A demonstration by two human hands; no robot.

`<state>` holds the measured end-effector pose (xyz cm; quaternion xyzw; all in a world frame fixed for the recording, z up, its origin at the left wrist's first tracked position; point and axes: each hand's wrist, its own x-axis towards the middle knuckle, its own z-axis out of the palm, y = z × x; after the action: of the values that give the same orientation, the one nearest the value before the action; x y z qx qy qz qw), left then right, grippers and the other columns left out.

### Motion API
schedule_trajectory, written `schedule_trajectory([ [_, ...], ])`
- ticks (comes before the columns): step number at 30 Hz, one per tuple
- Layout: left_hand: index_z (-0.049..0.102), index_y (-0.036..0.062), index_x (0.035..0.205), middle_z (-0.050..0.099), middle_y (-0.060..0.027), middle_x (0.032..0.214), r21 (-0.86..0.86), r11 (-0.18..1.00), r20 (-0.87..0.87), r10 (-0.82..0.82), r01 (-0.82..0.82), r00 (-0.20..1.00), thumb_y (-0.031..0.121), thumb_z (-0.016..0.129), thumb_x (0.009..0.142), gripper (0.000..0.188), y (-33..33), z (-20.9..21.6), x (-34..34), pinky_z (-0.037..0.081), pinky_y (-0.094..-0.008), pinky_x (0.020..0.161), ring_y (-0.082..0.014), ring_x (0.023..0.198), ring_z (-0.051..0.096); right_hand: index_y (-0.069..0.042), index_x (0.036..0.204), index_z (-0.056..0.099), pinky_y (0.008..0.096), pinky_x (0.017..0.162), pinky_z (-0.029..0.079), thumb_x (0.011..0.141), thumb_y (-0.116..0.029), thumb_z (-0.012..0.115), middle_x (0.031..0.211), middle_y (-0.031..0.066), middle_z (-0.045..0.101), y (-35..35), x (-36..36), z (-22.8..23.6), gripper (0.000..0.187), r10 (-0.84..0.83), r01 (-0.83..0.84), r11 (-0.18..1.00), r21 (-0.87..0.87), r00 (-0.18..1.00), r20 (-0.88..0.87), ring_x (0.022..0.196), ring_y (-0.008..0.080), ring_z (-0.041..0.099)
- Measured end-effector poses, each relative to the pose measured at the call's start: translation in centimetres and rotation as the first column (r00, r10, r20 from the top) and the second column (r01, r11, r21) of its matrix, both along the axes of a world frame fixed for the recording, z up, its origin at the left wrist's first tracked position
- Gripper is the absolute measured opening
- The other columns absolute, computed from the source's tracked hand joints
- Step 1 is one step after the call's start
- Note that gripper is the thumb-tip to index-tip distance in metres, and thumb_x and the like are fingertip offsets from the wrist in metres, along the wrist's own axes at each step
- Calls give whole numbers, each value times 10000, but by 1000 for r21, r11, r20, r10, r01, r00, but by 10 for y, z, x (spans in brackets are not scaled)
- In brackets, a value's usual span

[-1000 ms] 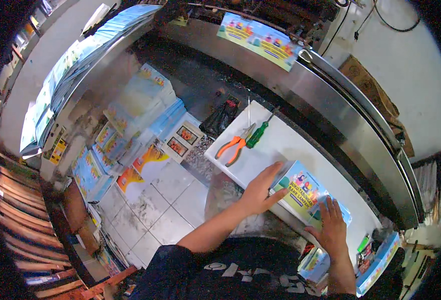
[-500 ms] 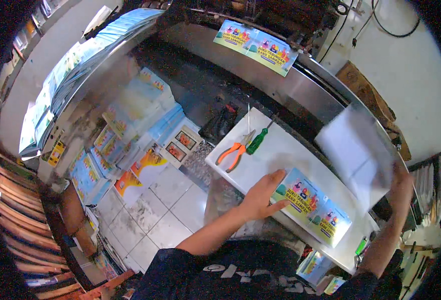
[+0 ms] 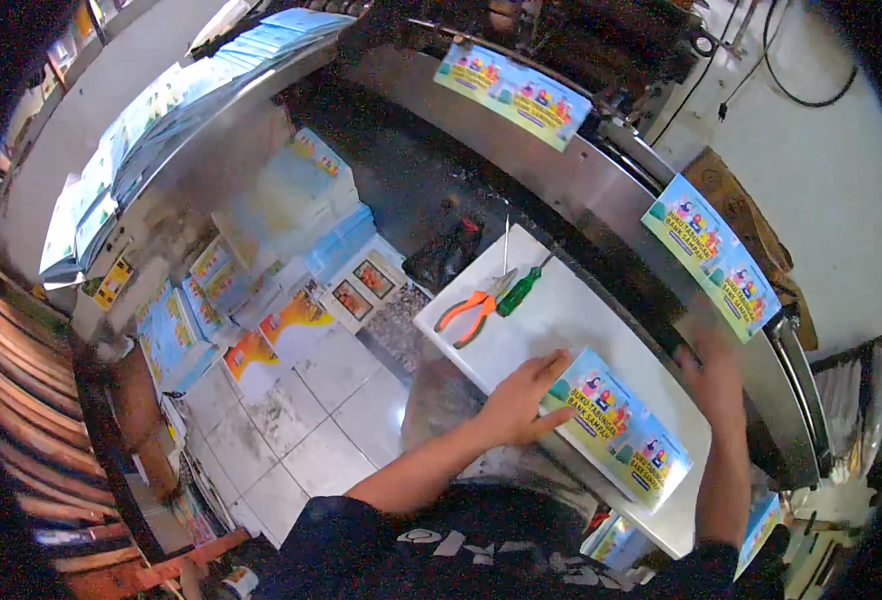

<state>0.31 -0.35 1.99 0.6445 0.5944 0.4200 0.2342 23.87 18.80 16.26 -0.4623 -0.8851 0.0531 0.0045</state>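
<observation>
The floor (image 3: pixel 346 450) is pale, smudged tile with one bright glint (image 3: pixel 398 415); a white table (image 3: pixel 596 325) stands to its right, and a whitish wall (image 3: pixel 811 160) rises at upper right

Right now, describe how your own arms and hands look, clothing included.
Both the left hand and the right hand are ungloved, the right one blurred. No wristwear shows on the bare forearms. The dark shirt has dark sleeves ending above them and pale printed markings across its front.
</observation>
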Motion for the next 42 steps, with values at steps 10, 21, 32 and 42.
schedule_trajectory([
  [10, 322, -19, 1444, 376, -282, 1454, 99, 995, 57, -37, 31, 998, 453, 605, 889, 782, 6, -4, -1, 332, -474, 1104, -446, 1310, 401, 30, 1417, 363, 471, 1094, 368, 636, -412, 848, 1532, 241, 262, -128, 21, -36, 1020, 95, -54, 968, -245, 983, 159, 1390, 419, 305],
  [21, 373, -34, 1412, 445, -268, 1384, 166, 986, 54, -12, 3, 998, 412, 644, 872, 750, 8, -1, -3, 381, -456, 1054, -424, 1247, 453, 15, 1429, 349, 448, 1124, 336, 597, -318, 890, 1535, 264, 235, -132, 16, -29, 1047, 41, -15, 962, -271, 995, 90, 1402, 423, 291],
  [32, 352, -34, 1429, 409, -275, 1425, 134, 991, 175, -38, 15, 984, 449, 566, 915, 738, 6, -11, -6, 326, -452, 1101, -431, 1315, 392, 8, 1396, 416, 414, 1118, 343, 656, -232, 850, 1502, 254, 305, -153, 19, -45, 891, 126, -114, 987, -114, 986, 111, 1354, 379, 384],
  [42, 366, -30, 1419, 431, -261, 1410, 110, 994, 118, -17, 4, 993, 422, 537, 940, 680, 4, -6, -3, 348, -442, 1086, -416, 1297, 422, -60, 1332, 526, 411, 1035, 442, 681, -282, 838, 1326, 173, 563, -137, 26, -32, 755, -5, -10, 969, -248, 998, -57, 1217, 348, 542],
])
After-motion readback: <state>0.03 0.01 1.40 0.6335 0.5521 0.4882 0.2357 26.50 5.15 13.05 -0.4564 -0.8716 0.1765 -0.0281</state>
